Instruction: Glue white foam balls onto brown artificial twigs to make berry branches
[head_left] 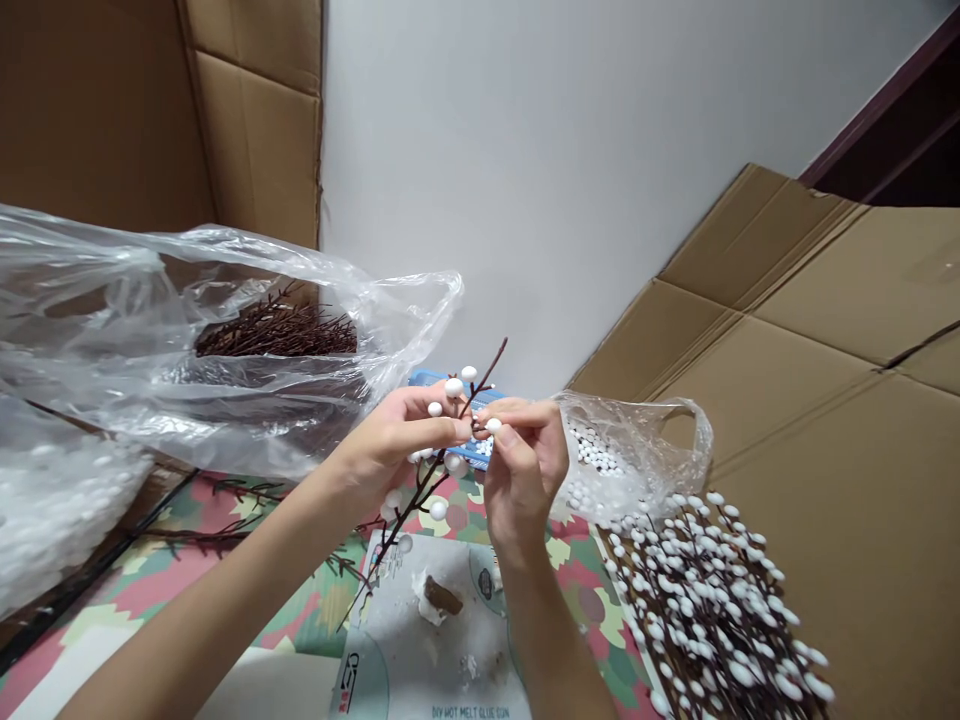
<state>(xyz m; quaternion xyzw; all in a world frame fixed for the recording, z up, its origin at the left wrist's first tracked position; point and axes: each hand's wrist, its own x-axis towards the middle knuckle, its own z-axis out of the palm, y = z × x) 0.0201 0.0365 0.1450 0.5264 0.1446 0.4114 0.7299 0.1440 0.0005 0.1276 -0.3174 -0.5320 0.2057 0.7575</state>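
Note:
My left hand is closed on a dark brown artificial twig, pinched between thumb and fingers near its upper part. Several white oval buds sit along the twig's side shoots, which slants from lower left to upper right. My right hand pinches a single white bud between thumb and forefinger. That bud is at the tip of a short side shoot, close to my left thumb; whether it is seated on the shoot I cannot tell. A blue basket with white pieces lies behind the hands, partly hidden.
Left stands a clear plastic bag with bare brown twigs. White buds fill another bag below. Right are a small bag of white pellets and a pile of budded twigs. A glue gun box lies in front; cardboard surrounds the table.

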